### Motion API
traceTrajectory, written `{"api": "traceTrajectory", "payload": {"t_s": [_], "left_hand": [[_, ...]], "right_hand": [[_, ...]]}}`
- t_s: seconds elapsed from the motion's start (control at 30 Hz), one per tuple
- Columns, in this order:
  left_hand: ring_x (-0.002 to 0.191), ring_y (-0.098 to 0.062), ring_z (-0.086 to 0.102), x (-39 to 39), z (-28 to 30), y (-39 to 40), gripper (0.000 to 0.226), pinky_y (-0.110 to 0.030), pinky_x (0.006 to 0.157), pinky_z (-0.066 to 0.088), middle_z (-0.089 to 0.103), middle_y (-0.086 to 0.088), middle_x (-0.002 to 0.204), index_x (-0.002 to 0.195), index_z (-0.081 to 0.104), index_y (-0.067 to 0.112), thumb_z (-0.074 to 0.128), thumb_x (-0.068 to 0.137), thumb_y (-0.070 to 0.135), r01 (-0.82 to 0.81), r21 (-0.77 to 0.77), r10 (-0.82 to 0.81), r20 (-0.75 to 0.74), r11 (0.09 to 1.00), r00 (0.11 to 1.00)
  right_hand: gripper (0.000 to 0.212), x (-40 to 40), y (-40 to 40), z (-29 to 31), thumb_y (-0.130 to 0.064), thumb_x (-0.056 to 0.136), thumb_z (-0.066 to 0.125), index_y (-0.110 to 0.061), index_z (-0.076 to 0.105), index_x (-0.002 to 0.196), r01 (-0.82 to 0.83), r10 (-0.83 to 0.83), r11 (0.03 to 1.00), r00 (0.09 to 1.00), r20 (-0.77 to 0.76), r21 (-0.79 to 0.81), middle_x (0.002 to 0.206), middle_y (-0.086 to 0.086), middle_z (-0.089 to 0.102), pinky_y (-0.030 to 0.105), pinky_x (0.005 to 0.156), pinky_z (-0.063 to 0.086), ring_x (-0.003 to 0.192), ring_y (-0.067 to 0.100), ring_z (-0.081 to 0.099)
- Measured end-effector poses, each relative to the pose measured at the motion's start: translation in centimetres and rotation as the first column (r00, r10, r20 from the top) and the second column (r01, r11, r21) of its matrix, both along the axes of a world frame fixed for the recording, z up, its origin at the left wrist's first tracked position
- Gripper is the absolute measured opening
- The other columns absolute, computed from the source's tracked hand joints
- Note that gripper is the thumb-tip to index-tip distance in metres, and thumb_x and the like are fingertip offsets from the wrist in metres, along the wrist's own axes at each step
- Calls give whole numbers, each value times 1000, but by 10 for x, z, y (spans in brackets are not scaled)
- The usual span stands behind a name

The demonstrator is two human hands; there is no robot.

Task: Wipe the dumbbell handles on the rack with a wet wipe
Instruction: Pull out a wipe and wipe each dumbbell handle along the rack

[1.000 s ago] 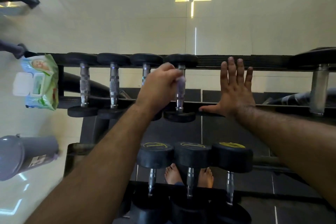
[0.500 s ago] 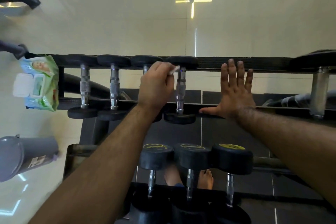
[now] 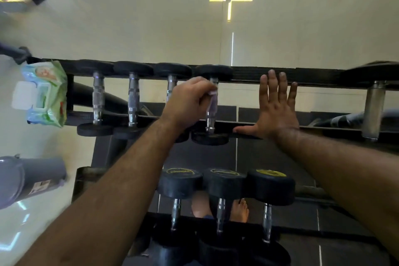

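Here, a person is leaning over a dumbbell rack (image 3: 259, 75) and working a wet wipe (image 3: 212, 101) along the steel handle (image 3: 210, 112) of the fourth small dumbbell from the rack's left end, on the top shelf. The left hand (image 3: 185, 103) is curling its fingers around that handle with the wipe pinched against the metal, a grasp that seems meant to let the cloth rub the bar all the way round rather than only its upper side. The right hand (image 3: 277, 106) is lying flat and released, fingers straight and reaching toward the rack's back rail while the thumb is resting along the front rail; it is holding nothing and appears to be bracing the person's weight during the lean. The dumbbells are sitting across the two rails with their black ends on the rails and their handles bridging the gap, which is keeping each bar exposed for cleaning. Three more small dumbbells are sitting to the left of the one in hand, and whether those are already wiped cannot be told. A packet of wipes (image 3: 44, 93) is sitting at the left end of the top shelf, its lid flipped open, presumably for quick refills. Heavier dumbbells (image 3: 224, 183) are waiting on the lower shelf, their handles not yet in reach of the cloth. A grey bin (image 3: 28, 179) is standing on the floor beside the rack's left side.
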State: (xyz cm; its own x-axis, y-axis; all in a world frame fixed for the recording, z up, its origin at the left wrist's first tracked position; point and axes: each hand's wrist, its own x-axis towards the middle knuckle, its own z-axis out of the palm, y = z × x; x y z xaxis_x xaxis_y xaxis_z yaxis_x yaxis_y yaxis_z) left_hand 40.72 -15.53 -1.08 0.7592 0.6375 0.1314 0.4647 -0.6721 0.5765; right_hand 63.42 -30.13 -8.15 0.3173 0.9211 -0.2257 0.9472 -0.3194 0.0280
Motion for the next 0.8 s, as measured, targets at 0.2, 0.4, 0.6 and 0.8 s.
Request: {"api": "traceTrajectory", "payload": {"t_s": [0.2,0.4,0.6,0.8], "left_hand": [[97,-9,68,-14,6,-13,26,-34,89,57,75,7,106,103,80,25,67,89,7,230,-258,-311,-337,938,889],[84,-2,65,-58,16,-8,16,-29,79,56,70,8,94,104,76,23,69,95,13,-105,-249,24,-309,963,951],[75,6,62,-74,35,-16,12,-11,65,48,66,16,85,98,67,28,65,96,16,-551,-337,602,61,764,797],[87,-9,69,-83,44,-11,13,-36,79,62,71,7,98,108,65,23,62,95,20,-599,-474,721,118,645,683]], "right_hand": [[163,0,-2,0,-117,52,19,-10,-22,167,17,-17,1000,1000,-8,8,175,14,-30,66,130,-1,161,38,-26],[154,-30,-3,20,-113,62,21,-6,4,171,196,-122,944,954,-272,264,179,18,-5,58,132,-6,166,37,-6],[77,-149,10,62,-82,83,66,-17,66,124,-239,285,948,931,-226,213,125,7,63,46,96,51,115,28,59],[40,-184,31,62,-22,98,69,-8,65,135,-292,299,946,954,31,-143,135,13,50,53,86,55,121,35,54]]}}
